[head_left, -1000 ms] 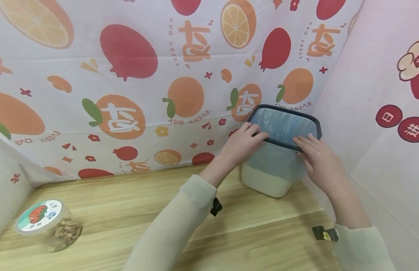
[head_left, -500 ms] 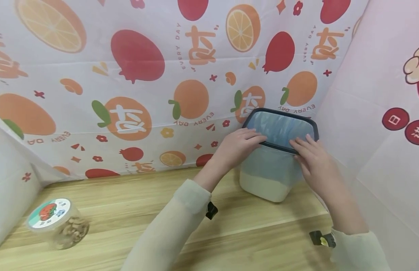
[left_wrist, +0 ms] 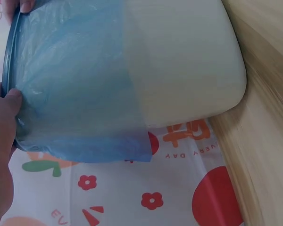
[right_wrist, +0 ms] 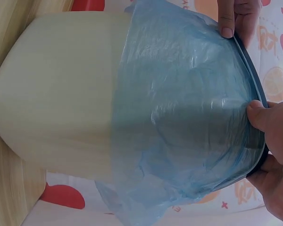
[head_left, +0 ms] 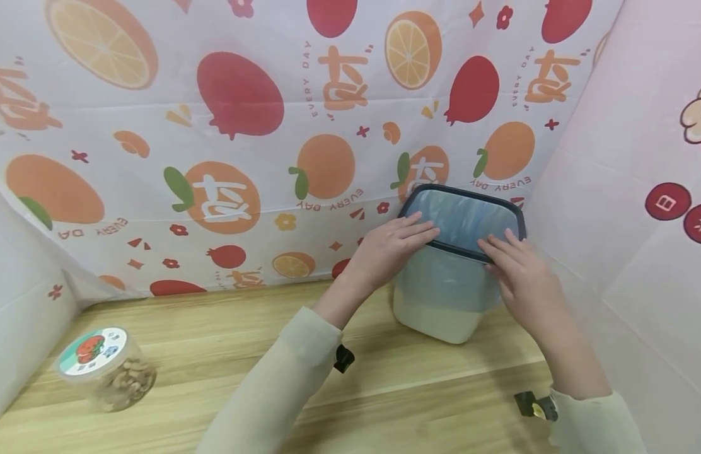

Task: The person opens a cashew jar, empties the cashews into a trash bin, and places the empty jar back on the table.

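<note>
A cream-white trash can (head_left: 432,318) stands on the table at the right in the head view. A thin blue trash bag (head_left: 458,217) lines it and hangs folded over the outside of its upper half. Around its mouth runs a dark rim ring (right_wrist: 253,70), over the bag. My left hand (head_left: 387,249) grips the rim at the near left, thumb on the outside and fingers over the edge. My right hand (head_left: 523,277) holds the rim at the near right the same way; the right wrist view shows its thumb (right_wrist: 257,115) pressing the bag just below the ring.
A clear jar (head_left: 126,381) of brown, nut-like pieces, with a printed lid, stands at the left of the wooden table (head_left: 225,334). Fruit-printed sheets (head_left: 328,208) rise behind the table, and a pale sheet (head_left: 623,265) closes off the right, near the trash can.
The head view has shifted a little. Against the printed sheet, the trash can and both hands have moved slightly left and nearer. Both hands keep their hold on the rim.
</note>
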Motion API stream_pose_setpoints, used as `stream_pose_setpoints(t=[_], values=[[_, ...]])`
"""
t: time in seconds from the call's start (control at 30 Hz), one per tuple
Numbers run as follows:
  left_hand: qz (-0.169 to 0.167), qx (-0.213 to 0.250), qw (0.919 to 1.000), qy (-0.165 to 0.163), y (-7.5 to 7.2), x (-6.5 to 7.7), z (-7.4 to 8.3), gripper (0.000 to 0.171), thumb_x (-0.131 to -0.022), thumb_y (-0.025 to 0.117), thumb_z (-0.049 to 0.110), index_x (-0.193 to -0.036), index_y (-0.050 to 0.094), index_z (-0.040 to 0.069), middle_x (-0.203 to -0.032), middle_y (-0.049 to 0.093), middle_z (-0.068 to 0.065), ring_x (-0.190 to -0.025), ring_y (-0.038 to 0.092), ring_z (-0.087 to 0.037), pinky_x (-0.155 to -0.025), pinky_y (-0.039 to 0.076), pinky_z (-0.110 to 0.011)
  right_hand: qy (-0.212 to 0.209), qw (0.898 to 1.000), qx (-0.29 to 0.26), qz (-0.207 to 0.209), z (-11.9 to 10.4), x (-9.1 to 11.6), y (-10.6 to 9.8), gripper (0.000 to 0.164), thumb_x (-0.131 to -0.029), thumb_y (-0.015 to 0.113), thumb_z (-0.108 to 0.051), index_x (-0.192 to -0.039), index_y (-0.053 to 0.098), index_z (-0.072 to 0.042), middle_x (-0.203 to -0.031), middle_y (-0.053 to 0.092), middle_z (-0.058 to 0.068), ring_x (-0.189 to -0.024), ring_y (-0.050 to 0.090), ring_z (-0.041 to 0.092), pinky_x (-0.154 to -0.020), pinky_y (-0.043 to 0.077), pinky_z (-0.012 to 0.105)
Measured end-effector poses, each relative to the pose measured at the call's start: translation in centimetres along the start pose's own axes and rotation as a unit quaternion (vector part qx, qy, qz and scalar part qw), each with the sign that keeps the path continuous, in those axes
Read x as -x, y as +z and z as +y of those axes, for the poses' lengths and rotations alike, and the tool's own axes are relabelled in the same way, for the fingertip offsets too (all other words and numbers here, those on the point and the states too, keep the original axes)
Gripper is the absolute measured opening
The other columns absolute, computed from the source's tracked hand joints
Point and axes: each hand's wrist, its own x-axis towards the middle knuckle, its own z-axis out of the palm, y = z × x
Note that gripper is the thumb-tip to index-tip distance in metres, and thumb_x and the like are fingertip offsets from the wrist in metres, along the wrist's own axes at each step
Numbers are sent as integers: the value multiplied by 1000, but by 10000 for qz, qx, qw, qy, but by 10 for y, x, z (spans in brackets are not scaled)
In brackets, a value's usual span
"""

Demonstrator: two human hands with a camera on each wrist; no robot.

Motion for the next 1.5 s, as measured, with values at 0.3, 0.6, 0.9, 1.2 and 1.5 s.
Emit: stream_pose_setpoints(t=[0.3, 0.6, 0.9, 1.2, 1.5], values=[[299, 86, 9995, -37, -15, 14, 2, 39, -92, 71, 10, -130, 69, 19, -131, 67, 0, -129, 58, -19, -108, 45, -32, -302, 9990, -219, 234, -8, 1, 7, 47, -86, 73, 0, -132, 66, -10, -132, 65, 16, -133, 50, 40, -111, 36, 57], [571, 84, 9982, 189, -32, 32, 3, 39, -89, 76, 10, -126, 71, 17, -128, 69, -1, -128, 59, -23, -110, 44, -38, -694, 9943, -587, 564, -17, 3, 11, 50, -84, 74, 1, -131, 66, -11, -130, 66, 14, -129, 54, 42, -113, 36, 54], [794, -268, 9959, 344, -46, 44, 9, 35, -90, 74, 12, -124, 72, 17, -125, 70, 1, -119, 65, -20, -102, 51, -36, -925, 9895, -947, 579, -21, 2, 18, 48, -85, 73, 1, -131, 67, -11, -130, 66, 10, -130, 54, 39, -115, 35, 52], [824, -458, 9955, 99, -65, 63, 15, 35, -90, 74, 10, -124, 73, 18, -124, 71, 2, -120, 64, -19, -102, 51, -37, -1368, 9760, -1402, 952, -34, -4, 30, 46, -83, 70, 1, -128, 68, -8, -128, 67, 11, -127, 56, 39, -114, 37, 47], [884, -580, 9944, -66, -78, 76, 18, 36, -88, 75, 7, -123, 73, 16, -123, 71, 1, -121, 64, -20, -102, 51, -39, -1527, 9698, -1620, 994, -43, -9, 37, 32, -97, 63, -16, -127, 69, -7, -127, 68, 11, -132, 54, 32, -115, 35, 51]])
